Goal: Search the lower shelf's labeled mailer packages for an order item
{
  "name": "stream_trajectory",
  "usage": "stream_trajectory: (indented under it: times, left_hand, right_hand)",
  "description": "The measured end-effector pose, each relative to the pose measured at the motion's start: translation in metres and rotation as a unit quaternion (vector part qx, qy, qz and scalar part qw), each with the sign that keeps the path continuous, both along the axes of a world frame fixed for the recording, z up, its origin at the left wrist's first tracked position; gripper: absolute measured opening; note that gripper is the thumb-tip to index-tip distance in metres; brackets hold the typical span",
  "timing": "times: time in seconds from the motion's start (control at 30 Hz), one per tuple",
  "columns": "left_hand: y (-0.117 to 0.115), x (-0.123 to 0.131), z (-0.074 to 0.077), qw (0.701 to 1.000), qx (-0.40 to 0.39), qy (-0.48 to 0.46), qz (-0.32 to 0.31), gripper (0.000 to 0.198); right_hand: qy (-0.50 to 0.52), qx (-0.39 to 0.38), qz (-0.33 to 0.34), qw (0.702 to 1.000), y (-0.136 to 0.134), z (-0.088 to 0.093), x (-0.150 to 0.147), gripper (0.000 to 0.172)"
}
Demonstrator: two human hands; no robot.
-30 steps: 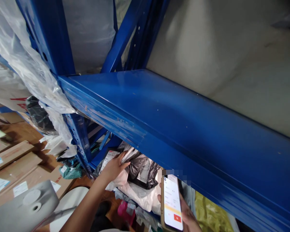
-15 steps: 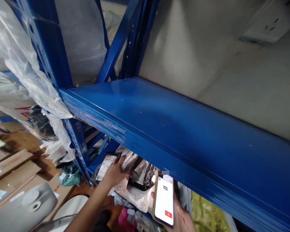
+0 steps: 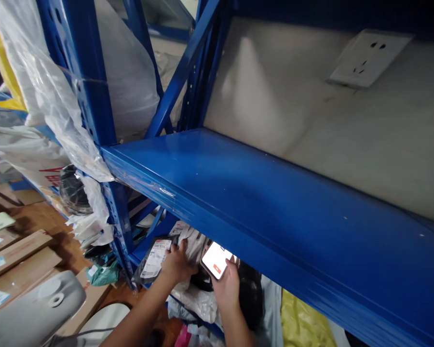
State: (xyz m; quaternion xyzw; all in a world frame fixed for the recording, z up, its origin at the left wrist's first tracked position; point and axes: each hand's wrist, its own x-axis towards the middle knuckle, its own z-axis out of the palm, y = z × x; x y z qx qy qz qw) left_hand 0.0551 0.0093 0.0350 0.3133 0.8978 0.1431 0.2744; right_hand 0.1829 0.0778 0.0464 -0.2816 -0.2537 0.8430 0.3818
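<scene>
My left hand (image 3: pixel 178 266) rests on packed plastic mailers under the blue shelf, fingers apart, between a dark mailer with a white label (image 3: pixel 156 258) and a crinkled pale grey mailer (image 3: pixel 192 243). It touches them without a visible grip. A smartphone (image 3: pixel 215 259) with a bright screen and a red button is held in my right hand (image 3: pixel 227 282), thumb over the screen. The phone's upper edge reaches the shelf's front lip, which hides part of the mailers. Beside my right wrist lies a black bag (image 3: pixel 250 291).
The blue metal shelf (image 3: pixel 238 193) spans above my hands, joined to an upright post (image 3: pixel 81 72) wrapped in plastic. Cardboard boxes (image 3: pixel 32 270) and a grey rounded object (image 3: pixel 39 308) stand low at left. A yellow bag (image 3: pixel 302 318) lies at right; a socket (image 3: pixel 371 58) is on the wall.
My right hand has moved left and farther in with the phone, now tilted near my left hand. My left hand stays on the mailers. The view has shifted slightly upward.
</scene>
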Motion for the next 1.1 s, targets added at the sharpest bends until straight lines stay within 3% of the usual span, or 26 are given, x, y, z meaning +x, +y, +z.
stream_trajectory:
  times: [0.2,0.37,0.57,0.7,0.83,1.1]
  left_hand:
    - [0.017,0.003,0.007,0.998,-0.033,-0.003,0.045,0.105]
    - [0.033,0.016,0.005,0.996,-0.056,0.022,0.064,0.117]
    - [0.04,0.028,-0.004,0.994,-0.036,0.086,0.053,0.094]
    - [0.04,0.028,-0.005,0.992,-0.038,0.103,0.065,0.068]
    - [0.034,0.024,-0.004,0.993,-0.038,0.099,0.058,0.077]
    - [0.016,0.001,0.003,0.998,0.007,0.061,0.021,0.074]
  right_hand:
    - [-0.019,-0.014,-0.021,1.0,0.001,-0.02,0.035,0.075]
    - [-0.012,-0.014,-0.012,1.0,-0.003,-0.018,0.038,0.083]
    - [-0.007,-0.002,-0.003,1.0,0.001,-0.012,0.02,0.06]
    - [-0.026,0.013,-0.022,0.999,0.006,-0.018,0.001,0.05]
    - [-0.049,0.015,-0.067,0.996,0.011,-0.028,0.003,0.055]
    - [-0.068,0.001,-0.117,0.991,0.012,-0.033,0.023,0.072]
